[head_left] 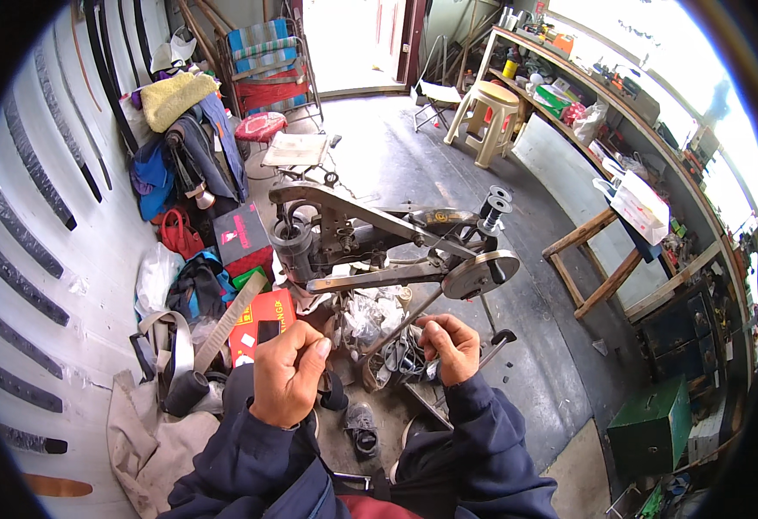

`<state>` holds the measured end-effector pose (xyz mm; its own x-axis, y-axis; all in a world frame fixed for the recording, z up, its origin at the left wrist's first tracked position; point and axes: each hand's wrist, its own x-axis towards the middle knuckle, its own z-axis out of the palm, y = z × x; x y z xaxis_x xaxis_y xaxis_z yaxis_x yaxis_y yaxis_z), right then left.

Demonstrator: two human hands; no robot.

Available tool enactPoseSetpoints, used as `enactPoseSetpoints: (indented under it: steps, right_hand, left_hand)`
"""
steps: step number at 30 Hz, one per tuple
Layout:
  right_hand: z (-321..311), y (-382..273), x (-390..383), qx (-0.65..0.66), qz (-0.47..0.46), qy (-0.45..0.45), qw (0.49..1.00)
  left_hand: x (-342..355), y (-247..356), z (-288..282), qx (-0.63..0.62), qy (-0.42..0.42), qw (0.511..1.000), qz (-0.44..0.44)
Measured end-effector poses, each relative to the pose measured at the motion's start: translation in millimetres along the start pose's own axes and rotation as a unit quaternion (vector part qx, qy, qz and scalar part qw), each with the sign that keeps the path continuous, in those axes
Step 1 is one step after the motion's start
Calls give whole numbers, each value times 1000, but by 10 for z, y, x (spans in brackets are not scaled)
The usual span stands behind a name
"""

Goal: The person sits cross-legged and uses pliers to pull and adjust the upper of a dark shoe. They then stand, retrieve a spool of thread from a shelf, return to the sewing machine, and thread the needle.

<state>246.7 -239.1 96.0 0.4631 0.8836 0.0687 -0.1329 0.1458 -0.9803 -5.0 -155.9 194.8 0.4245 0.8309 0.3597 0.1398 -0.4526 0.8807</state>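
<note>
My left hand (291, 374) is closed in a fist with the thumb pressed on the index finger. My right hand (451, 349) has its thumb and fingers pinched together, a forearm's width away. Whatever either hand holds, perhaps something thin, is too small to make out. Just beyond both hands stands an old metal sewing machine (370, 212), the cobbler's kind, with a long arm, a round handwheel (480, 275) and spools (497, 206) on top. Neither hand touches it. Below the hands, a dark shoe (362, 431) lies on the floor.
Bags and clothes are heaped at the left, beside a red box (262, 322). A plastic stool (489, 121), a wooden frame stool (600, 259) and a green metal box (653, 428) stand to the right. A cluttered workbench (604, 95) runs along that side.
</note>
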Motion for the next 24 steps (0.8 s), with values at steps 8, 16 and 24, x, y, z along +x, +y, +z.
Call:
enactPoseSetpoints:
  steps: [8,16,24]
  right_hand:
    - [158,-113,-66,8,-1,-25,1000]
    - [419,-360,-71,60,96,-126,986]
    - [577,-413,154,107,74,-122,984]
  left_hand:
    - [-90,-58,49,-17,-42,999,-3]
    - [-155,-86,209,5,-68,998,16]
    - [-115,-73,203,-13,-38,999,4]
